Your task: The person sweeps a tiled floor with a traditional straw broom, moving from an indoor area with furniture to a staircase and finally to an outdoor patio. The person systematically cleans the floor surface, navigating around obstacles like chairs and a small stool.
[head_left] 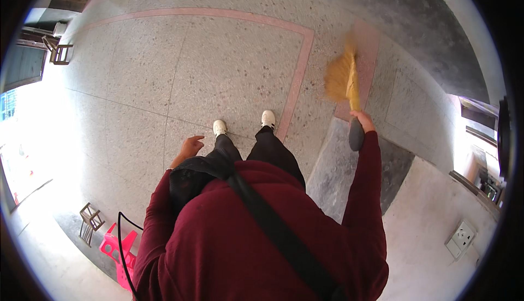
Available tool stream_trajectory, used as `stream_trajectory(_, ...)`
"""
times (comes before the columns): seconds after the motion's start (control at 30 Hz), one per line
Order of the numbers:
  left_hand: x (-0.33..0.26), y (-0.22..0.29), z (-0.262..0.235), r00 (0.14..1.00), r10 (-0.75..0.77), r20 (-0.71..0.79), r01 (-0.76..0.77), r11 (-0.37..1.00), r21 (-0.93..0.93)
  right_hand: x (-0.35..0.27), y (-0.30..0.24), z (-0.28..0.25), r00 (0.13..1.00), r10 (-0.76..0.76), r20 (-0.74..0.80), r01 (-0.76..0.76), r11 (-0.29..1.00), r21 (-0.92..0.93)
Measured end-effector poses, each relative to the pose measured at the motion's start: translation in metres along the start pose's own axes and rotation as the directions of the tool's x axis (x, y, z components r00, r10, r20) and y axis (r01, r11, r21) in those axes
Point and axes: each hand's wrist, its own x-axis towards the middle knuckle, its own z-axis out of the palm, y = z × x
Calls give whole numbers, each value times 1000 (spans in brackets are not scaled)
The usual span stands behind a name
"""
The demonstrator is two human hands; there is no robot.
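My right hand [362, 120] is wrapped round the handle of a short straw broom [353, 85], held out to my right. Its yellow bristles fan out away from me over the floor and are blurred at the far end. The dark rounded butt [356, 134] of the handle sticks out behind my fist, toward me. At my left side, my left hand [190, 147] hangs beside my thigh with nothing in it, the fingers loosely bent and apart.
Speckled stone floor [218, 61] with a pink border strip [299, 72] spreads ahead. A pink plastic chair [117, 246] and a small wooden stool [91, 217] stand behind left; a wooden chair [57, 51] is far left. On the right are a wall and a socket [461, 239].
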Motion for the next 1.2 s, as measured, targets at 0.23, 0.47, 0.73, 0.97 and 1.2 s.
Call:
stream_trajectory(0.23, 11, 10, 13, 1000, 21, 3, -21, 999, -25, -68, -9, 43, 996, -56, 64, 42, 978, 203)
stream_trajectory(0.47, 43, 32, 14, 994, 99, 46, -99, 995, 3, -95, 20, 73, 936, 109, 336, -242, 890, 387)
stream_trajectory(0.73, 34, 38, 7, 998, 65, -8, -65, 998, 14, -67, 24, 143, 948, -318, -12, 318, 944, 84)
stream_trajectory(0.97, 54, -7, -7, 1000, -19, -15, 17, 995, -100, -97, -96, 211, 910, -257, 325, 213, 963, 166)
stream_trajectory(1.2, 97, 9, -75, 996, -1, -84, -5, 997, -72, -22, -237, 405, 712, -218, 668, 174, 976, 134)
